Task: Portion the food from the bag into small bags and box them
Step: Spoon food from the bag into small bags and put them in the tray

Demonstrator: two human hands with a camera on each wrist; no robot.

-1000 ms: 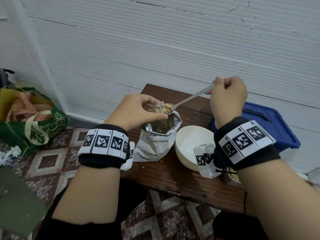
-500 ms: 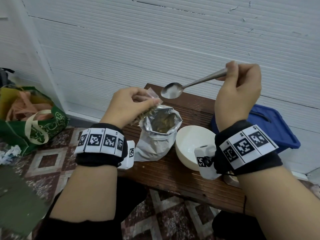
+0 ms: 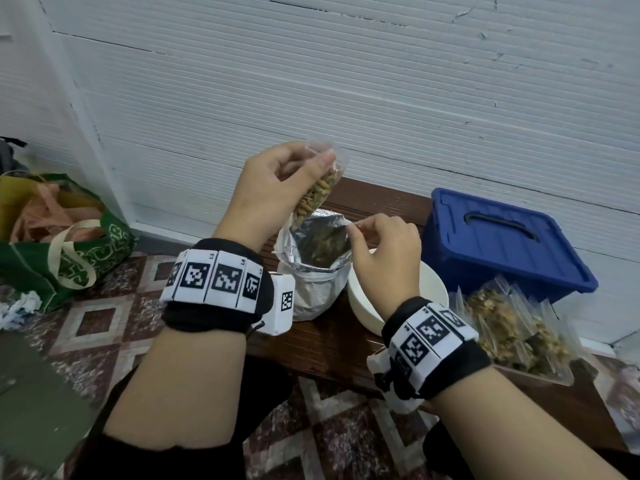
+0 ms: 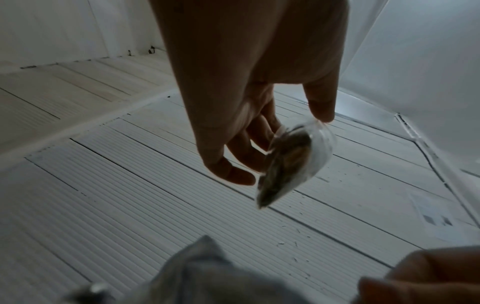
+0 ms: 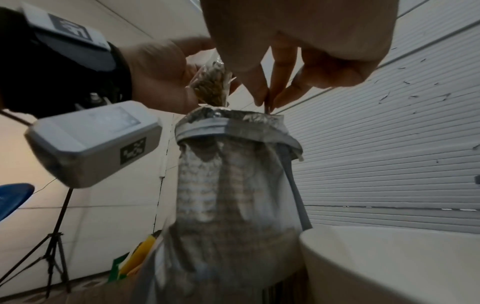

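My left hand (image 3: 310, 162) holds a small clear bag (image 3: 320, 188) part-filled with brown snack pieces, raised just above the open foil bag (image 3: 311, 292) on the wooden bench. The left wrist view shows the small bag (image 4: 291, 160) pinched at its top between thumb and fingers. My right hand (image 3: 351, 228) is at the foil bag's far rim and pinches the thin spoon handle (image 5: 267, 102), which goes down into the foil bag (image 5: 233, 164). The spoon's bowl is hidden inside. The small bag (image 5: 210, 86) hangs right beside my right fingertips.
A white bowl (image 3: 433, 289) stands right of the foil bag, under my right wrist. Behind it is a blue lidded box (image 3: 502, 244). A clear tray (image 3: 533, 375) at the right holds several filled small bags. A green shopping bag (image 3: 69, 251) sits on the floor, left.
My right hand came down from its raised position with the empty spoon to the foil bag's mouth. My left hand lifted the small bag higher above the foil bag.
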